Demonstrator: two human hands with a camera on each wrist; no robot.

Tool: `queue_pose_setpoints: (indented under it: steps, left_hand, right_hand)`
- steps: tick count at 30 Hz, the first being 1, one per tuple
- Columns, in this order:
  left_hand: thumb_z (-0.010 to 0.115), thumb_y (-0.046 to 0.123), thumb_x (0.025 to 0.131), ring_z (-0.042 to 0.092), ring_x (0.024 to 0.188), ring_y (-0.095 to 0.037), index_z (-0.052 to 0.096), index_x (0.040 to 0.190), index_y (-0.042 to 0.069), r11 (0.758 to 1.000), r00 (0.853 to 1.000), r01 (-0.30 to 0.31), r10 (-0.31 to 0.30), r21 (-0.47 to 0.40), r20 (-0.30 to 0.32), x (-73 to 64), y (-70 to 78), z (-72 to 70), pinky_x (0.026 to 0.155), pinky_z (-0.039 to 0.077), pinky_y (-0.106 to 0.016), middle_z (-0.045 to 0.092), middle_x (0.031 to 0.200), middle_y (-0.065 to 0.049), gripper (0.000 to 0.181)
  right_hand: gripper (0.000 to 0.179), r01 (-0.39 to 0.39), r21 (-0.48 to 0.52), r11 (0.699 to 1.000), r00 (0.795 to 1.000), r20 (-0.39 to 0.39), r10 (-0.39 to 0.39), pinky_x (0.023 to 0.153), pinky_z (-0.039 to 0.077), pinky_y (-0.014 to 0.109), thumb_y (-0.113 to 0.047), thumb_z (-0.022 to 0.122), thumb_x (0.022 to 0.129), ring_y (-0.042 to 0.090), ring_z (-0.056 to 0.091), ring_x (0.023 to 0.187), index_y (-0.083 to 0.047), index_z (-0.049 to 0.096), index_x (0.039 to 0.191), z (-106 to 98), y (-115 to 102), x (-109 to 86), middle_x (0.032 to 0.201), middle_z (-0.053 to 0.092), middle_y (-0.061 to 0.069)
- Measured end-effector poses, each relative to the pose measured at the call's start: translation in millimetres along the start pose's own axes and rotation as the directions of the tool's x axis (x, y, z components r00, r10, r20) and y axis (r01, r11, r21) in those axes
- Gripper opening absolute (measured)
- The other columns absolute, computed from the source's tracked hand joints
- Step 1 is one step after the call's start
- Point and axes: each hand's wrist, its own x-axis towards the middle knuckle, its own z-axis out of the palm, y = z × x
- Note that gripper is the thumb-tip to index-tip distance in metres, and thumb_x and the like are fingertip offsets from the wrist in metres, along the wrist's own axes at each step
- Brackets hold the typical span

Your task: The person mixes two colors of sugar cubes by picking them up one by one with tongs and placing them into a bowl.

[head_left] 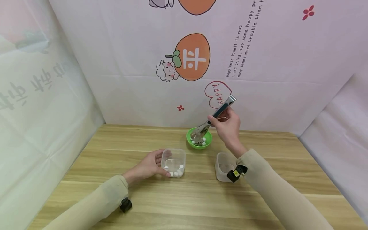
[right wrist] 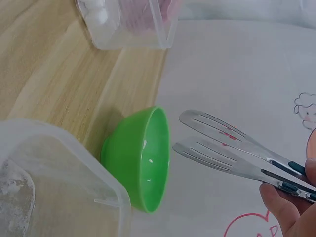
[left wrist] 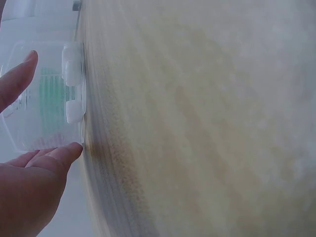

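Note:
My left hand grips a clear plastic container, with the thumb on one side and the fingers on the other. Several small white pieces lie on its bottom. Metal tongs with dark grip strips are held in my right hand, tilted down over a green bowl. More white pieces show inside that bowl. From the right wrist view, the slotted tong ends stand slightly apart outside the bowl's mouth, nothing visible between them.
A second translucent container stands on the wooden table, partly behind the right wrist. A printed white cloth rises directly behind the table's back edge, close to the bowl. White cloth also hangs at both sides.

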Motion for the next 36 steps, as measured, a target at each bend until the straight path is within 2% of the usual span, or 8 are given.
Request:
queue_pose_setpoints:
  steps: [5,13,21,26,36]
  left_hand:
    - [0.092,0.0,0.078,0.042,0.147,-0.042,0.03,0.16,-0.009,1.0,1.0,-0.005,0.005,-0.005,-0.001,-0.2,0.0,0.2,0.119,0.04,-0.047,0.047,0.157,-0.024,0.103]
    - [0.091,-0.001,0.078,0.043,0.146,-0.042,0.03,0.16,-0.009,1.0,1.0,-0.003,0.003,-0.005,-0.005,-1.0,1.6,-0.1,0.119,0.041,-0.047,0.047,0.157,-0.025,0.103]
    - [0.092,0.0,0.078,0.042,0.147,-0.042,0.03,0.16,-0.009,1.0,1.0,-0.008,0.008,-0.011,0.004,-0.4,-1.1,-0.5,0.118,0.041,-0.047,0.046,0.158,-0.025,0.103]
    - [0.092,0.0,0.078,0.042,0.147,-0.042,0.031,0.159,-0.01,1.0,1.0,-0.015,0.015,-0.009,0.008,0.3,-1.5,-0.5,0.119,0.04,-0.048,0.045,0.158,-0.026,0.102]
    - [0.091,-0.001,0.078,0.042,0.146,-0.043,0.03,0.159,-0.01,1.0,1.0,-0.017,0.017,-0.013,0.008,0.4,-2.5,-1.4,0.119,0.041,-0.047,0.043,0.159,-0.027,0.102]
  right_hand:
    - [0.036,0.014,0.017,1.0,1.0,0.024,-0.015,0.068,0.065,0.029,-0.004,0.085,0.088,0.027,0.068,0.085,0.001,0.064,0.117,-3.4,-6.3,-7.8,0.1,0.067,0.012]
    - [0.035,0.044,0.017,0.999,0.996,0.071,-0.045,0.072,0.063,0.025,-0.004,0.085,0.088,0.025,0.068,0.086,0.003,0.064,0.115,-6.3,-18.7,-18.9,0.102,0.069,0.013]
    - [0.032,0.06,0.067,0.996,0.988,0.138,-0.069,0.07,0.065,0.028,-0.001,0.084,0.088,0.024,0.072,0.083,0.001,0.066,0.114,-2.4,-32.1,-33.0,0.1,0.07,0.015]
    - [0.031,0.065,0.057,0.996,0.983,0.167,-0.073,0.072,0.065,0.028,-0.001,0.085,0.088,0.023,0.073,0.084,0.0,0.066,0.113,3.9,-36.6,-42.3,0.099,0.071,0.014]
    - [0.028,0.11,0.061,0.992,0.968,0.221,-0.121,0.075,0.06,0.031,0.001,0.084,0.087,0.024,0.072,0.08,0.004,0.067,0.109,21.5,-33.2,-55.3,0.093,0.073,0.011]
